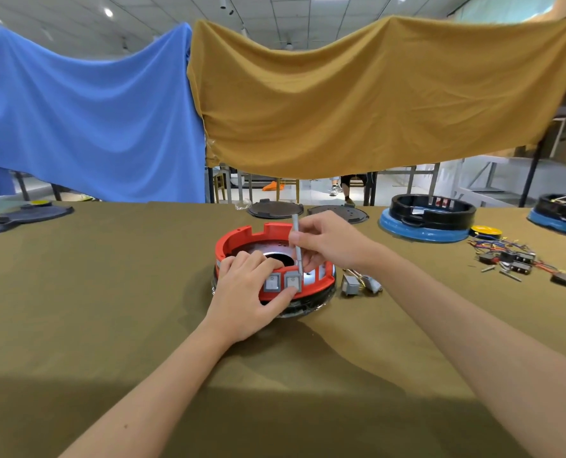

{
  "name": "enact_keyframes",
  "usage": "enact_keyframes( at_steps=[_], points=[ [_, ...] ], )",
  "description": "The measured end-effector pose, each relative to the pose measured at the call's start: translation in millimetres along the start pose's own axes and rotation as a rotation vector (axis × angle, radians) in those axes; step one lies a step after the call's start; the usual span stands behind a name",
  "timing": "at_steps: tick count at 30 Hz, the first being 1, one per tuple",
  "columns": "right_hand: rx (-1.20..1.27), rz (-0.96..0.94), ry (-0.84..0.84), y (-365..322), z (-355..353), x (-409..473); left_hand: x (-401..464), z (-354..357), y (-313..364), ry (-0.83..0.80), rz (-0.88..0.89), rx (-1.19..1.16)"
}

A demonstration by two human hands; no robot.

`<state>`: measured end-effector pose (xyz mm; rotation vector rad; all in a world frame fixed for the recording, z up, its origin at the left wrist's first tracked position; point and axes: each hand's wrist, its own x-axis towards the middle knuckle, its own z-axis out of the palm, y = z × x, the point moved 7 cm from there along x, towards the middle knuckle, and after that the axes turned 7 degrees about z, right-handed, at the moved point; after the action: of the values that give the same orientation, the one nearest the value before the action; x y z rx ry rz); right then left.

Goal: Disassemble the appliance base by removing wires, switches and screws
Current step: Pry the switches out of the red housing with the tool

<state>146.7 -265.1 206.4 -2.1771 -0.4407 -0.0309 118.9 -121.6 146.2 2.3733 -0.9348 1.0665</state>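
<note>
A red ring-shaped appliance base, seated on a dark lower part, is set near the middle of a table covered in olive cloth. Two grey rocker switches are seated side by side in its near wall: the left switch and the right switch. A hole with a shiny metal surround is seen inside the ring.

The base is gripped by the left hand: the fingers are curled over the near rim beside the left switch, and the thumb is pressed against the wall below the right switch. A slim grey tool is pinched in the closed fingers of the right hand, held nearly upright, with its lower end placed at the right edge of the right switch.

Just to the right of the base, two loose grey switches with wires attached are laid on the cloth. Farther right, a heap of removed wires and dark switches is spread out, with a yellow disc behind it. A black base on a blue ring is placed beyond, and another is cut off at the right edge. Two dark round plates are laid behind the red base. Blue and mustard cloths are hung across the background.
</note>
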Motion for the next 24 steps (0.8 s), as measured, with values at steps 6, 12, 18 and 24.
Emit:
enact_keyframes(
  at_steps=[6,12,18,24],
  points=[
    [0.192,-0.113,0.245,21.1,-4.9,-26.5,1.0,-0.7,1.9,0.000,0.001,0.006],
    [0.135,0.022,0.161,17.1,-2.8,-10.0,0.8,-0.6,1.8,0.002,0.000,0.005],
    [-0.023,0.128,-0.048,4.5,1.8,8.6,-0.3,-0.9,1.6,0.013,0.002,-0.001],
    [0.120,0.045,0.095,9.8,-2.6,-10.6,0.0,0.7,-0.4,0.002,-0.004,-0.002]
  ],
)
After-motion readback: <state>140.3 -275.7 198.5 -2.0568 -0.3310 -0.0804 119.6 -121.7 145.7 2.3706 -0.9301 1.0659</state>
